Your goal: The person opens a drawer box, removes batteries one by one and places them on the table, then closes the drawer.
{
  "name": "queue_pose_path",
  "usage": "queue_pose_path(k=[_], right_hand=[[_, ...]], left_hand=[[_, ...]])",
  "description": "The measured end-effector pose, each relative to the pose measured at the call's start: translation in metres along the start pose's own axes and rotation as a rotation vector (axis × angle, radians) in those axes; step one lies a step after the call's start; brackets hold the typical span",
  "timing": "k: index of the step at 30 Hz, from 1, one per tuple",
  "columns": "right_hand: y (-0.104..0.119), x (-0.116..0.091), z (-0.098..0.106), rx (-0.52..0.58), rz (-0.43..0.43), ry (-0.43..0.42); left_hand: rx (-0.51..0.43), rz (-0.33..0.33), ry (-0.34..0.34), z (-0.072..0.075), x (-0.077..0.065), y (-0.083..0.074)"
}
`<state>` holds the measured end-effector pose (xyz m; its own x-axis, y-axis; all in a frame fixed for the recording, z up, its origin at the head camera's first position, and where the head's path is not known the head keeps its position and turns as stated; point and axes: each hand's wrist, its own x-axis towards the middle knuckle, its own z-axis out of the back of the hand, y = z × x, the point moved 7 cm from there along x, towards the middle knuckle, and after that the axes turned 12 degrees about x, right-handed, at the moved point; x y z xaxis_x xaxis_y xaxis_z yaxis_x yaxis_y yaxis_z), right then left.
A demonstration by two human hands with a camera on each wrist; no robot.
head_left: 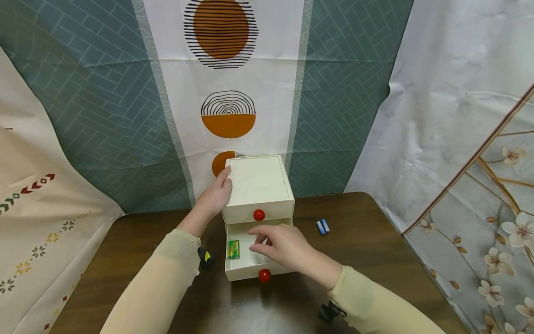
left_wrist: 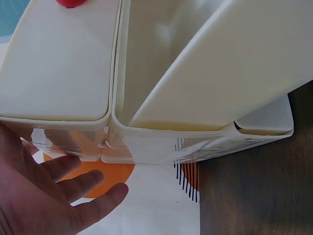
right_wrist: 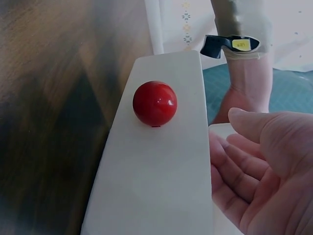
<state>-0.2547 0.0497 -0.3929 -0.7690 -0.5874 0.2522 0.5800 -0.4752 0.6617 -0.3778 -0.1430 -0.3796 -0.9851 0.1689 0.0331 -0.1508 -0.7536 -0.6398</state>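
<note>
A small cream drawer cabinet (head_left: 259, 183) with red ball knobs stands on the table. Its lower drawer (head_left: 249, 272) is pulled out, while the upper drawer (head_left: 238, 214) sits closed. Two green batteries (head_left: 234, 249) lie side by side at the drawer's left. My left hand (head_left: 218, 192) rests against the cabinet's upper left side, and the left wrist view shows its fingers (left_wrist: 80, 185) extended along that side. Over the pulled-out drawer hovers my right hand (head_left: 281, 243), thumb apart from loosely bent fingers (right_wrist: 239, 171), nothing between them. The lower red knob (right_wrist: 155, 104) is just below it.
Two blue-and-white batteries (head_left: 323, 227) lie on the dark wooden table (head_left: 354, 260) right of the cabinet. Behind it hangs a patterned cloth (head_left: 229, 76), with further cloths at the left and right sides.
</note>
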Motion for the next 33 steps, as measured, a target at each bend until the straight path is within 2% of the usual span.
queue_pose_path(k=[7, 19, 33], right_hand=[[-0.003, 0.008, -0.006, -0.054, -0.02, 0.019], [-0.009, 0.019, -0.017, -0.061, -0.097, 0.061], [-0.011, 0.029, -0.03, -0.117, -0.115, 0.101]], left_hand=[[-0.002, 0.001, 0.003, 0.0, 0.0, 0.001], [-0.017, -0.013, -0.002, 0.001, -0.001, -0.001], [-0.011, -0.009, -0.001, 0.001, -0.002, -0.001]])
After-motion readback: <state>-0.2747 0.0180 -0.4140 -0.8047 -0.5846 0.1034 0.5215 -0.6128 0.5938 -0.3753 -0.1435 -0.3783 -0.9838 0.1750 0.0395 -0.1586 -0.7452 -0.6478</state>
